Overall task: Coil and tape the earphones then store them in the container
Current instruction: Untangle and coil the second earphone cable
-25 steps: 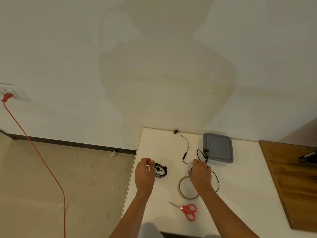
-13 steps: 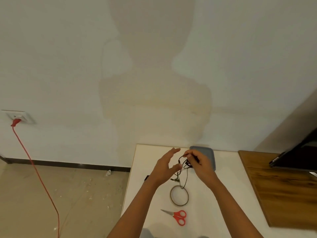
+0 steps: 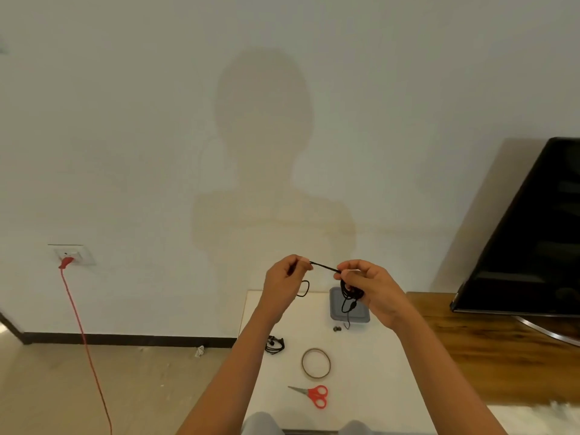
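Whereas on the table (image 3: 376,356) a second ago, now holds the earphone cable (image 3: 324,267) taut aloft, pinches one end with left hand (image 3: 284,279), grips fresh loops in right hand (image 3: 370,287); coiling underway.

My left hand (image 3: 287,282) and right hand (image 3: 372,288) hold the earphones (image 3: 350,290) above the table (image 3: 376,372), before the container (image 3: 361,316) at its far edge. Nearer me lie a coiled set (image 3: 274,344) at left, tape (image 3: 315,363) to its right, and scissors (image 3: 314,395) nearest.
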Available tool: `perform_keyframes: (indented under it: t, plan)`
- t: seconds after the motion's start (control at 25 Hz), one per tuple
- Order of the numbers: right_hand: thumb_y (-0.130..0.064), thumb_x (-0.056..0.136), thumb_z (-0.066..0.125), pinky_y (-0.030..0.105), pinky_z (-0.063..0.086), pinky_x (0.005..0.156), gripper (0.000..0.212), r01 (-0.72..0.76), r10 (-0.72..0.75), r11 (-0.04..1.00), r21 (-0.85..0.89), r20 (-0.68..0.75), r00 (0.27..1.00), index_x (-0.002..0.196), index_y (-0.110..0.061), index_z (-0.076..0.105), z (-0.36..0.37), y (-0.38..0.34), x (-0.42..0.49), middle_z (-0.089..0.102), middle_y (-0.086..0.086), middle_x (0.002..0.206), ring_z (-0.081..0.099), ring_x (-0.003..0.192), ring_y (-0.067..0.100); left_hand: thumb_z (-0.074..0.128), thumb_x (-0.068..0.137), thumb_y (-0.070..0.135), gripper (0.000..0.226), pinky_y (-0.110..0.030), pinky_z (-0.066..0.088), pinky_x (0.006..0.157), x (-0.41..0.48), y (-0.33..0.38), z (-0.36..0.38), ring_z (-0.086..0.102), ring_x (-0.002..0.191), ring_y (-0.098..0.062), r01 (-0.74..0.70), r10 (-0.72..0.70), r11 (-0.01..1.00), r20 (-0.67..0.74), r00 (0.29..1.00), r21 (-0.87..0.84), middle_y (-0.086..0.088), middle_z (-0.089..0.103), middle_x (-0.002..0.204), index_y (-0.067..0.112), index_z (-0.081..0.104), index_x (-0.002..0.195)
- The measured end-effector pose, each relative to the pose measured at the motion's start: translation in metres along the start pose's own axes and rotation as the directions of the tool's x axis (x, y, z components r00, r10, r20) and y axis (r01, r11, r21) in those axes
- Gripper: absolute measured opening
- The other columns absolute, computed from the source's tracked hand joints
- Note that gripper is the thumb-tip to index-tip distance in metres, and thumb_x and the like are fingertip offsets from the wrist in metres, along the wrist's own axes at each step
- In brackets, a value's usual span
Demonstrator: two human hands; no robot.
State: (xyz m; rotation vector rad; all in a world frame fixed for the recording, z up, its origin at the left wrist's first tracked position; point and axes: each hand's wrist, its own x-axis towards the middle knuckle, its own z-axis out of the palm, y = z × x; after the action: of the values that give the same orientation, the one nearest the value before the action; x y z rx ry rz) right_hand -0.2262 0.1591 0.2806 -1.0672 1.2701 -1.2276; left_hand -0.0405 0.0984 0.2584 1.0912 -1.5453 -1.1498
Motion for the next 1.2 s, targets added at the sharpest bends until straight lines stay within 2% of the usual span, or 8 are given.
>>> perform_keyframes:
  t: [0.12, 0.24, 0.4, 0.6, 0.8, 0.92, 1.04, 1.2]
  plan:
    - [-0.003, 0.083, 0.069, 0.015, 0.051, 0.060, 0.019, 0.024, -0.023, 0.976, -0.217, 0.011, 1.000, 0.096, -0.017, 0.069, -0.003, -0.001, -0.022, 0.076, 0.005, 0.090, 0.070, 0.076, 0.010, 0.051, 0.096, 0.036, 0.028, -0.031, 0.040, 0.058, -0.015, 0.011, -0.010, 0.040, 0.057, -0.013, -0.008, 0.010, 1.000, -0.124, 0.992, 0.024, 0.010, 0.044, 0.055, 0.029, 0.065, 0.073]
    - [-0.008, 0.082, 0.072, 0.029, 0.058, 0.062, 0.009, 0.037, -0.109, 0.941, -0.336, -0.199, 0.974, 0.088, -0.015, 0.071, -0.012, 0.005, -0.039, 0.075, 0.008, 0.082, 0.072, 0.076, 0.020, 0.048, 0.097, 0.031, 0.029, -0.034, 0.043, 0.060, -0.026, 0.012, -0.033, 0.038, 0.052, -0.014, 0.035, -0.032, 0.999, -0.313, 0.949, 0.002, 0.004, 0.043, 0.055, 0.022, 0.063, 0.075]
    - [-0.015, 0.091, 0.063, 0.027, 0.055, 0.053, 0.007, 0.077, -0.079, 0.997, -0.021, -0.391, 0.917, 0.088, -0.009, 0.066, -0.024, 0.010, -0.055, 0.071, 0.011, 0.077, 0.065, 0.059, 0.017, 0.044, 0.098, 0.031, 0.035, -0.031, 0.042, 0.060, -0.039, -0.001, -0.066, 0.048, 0.057, -0.018, 0.169, -0.102, 0.976, -0.400, 0.911, 0.136, 0.000, 0.050, 0.058, 0.009, 0.066, 0.082]
    - [-0.013, 0.097, 0.052, 0.029, 0.051, 0.078, 0.017, 0.151, -0.084, 0.979, 0.137, -0.407, 0.910, 0.082, -0.013, 0.061, -0.018, 0.000, -0.064, 0.056, 0.001, 0.064, 0.058, 0.071, 0.017, 0.040, 0.100, 0.026, 0.038, -0.027, 0.035, 0.051, -0.055, -0.022, -0.085, 0.045, 0.058, -0.019, 0.278, -0.153, 0.913, -0.382, 0.911, 0.298, -0.004, 0.048, 0.060, 0.000, 0.061, 0.082]
    - [-0.015, 0.100, 0.042, 0.020, 0.047, 0.046, 0.026, 0.165, 0.005, 0.789, 0.592, -0.274, 0.962, 0.076, -0.012, 0.052, -0.013, -0.026, -0.074, 0.045, 0.000, 0.063, 0.047, 0.044, 0.008, 0.040, 0.101, 0.021, 0.031, -0.030, 0.039, 0.065, -0.065, -0.037, -0.100, 0.053, 0.076, -0.022, 0.347, -0.190, 0.871, -0.413, 0.891, 0.347, -0.009, 0.058, 0.083, 0.000, 0.062, 0.094]
    - [-0.016, 0.102, 0.039, 0.028, 0.055, 0.052, 0.021, 0.203, -0.051, 0.829, 0.522, -0.290, 0.956, 0.084, -0.016, 0.051, -0.005, -0.037, -0.076, 0.056, 0.004, 0.073, 0.057, 0.054, 0.013, 0.043, 0.100, 0.019, 0.028, -0.028, 0.040, 0.060, -0.069, -0.041, -0.101, 0.052, 0.073, -0.021, 0.366, -0.215, 0.837, -0.370, 0.904, 0.406, -0.015, 0.060, 0.087, -0.005, 0.057, 0.107]
    - [-0.018, 0.104, 0.035, 0.039, 0.059, 0.065, 0.021, 0.233, -0.130, 0.850, 0.473, -0.240, 0.962, 0.090, -0.016, 0.050, 0.009, -0.051, -0.079, 0.058, 0.006, 0.076, 0.061, 0.067, 0.019, 0.046, 0.098, 0.015, 0.024, -0.029, 0.042, 0.071, -0.073, -0.040, -0.096, 0.055, 0.086, -0.025, 0.349, -0.235, 0.797, -0.278, 0.931, 0.494, -0.019, 0.063, 0.106, -0.001, 0.056, 0.113]
    - [-0.014, 0.104, 0.033, 0.042, 0.059, 0.071, 0.022, 0.220, -0.168, 0.792, 0.570, -0.143, 0.975, 0.089, -0.013, 0.050, 0.036, -0.073, -0.085, 0.059, 0.007, 0.077, 0.062, 0.070, 0.021, 0.055, 0.095, 0.022, 0.020, -0.027, 0.046, 0.083, -0.077, -0.020, -0.082, 0.057, 0.095, -0.017, 0.211, -0.249, 0.805, -0.007, 0.968, 0.554, -0.007, 0.067, 0.108, 0.011, 0.066, 0.107]
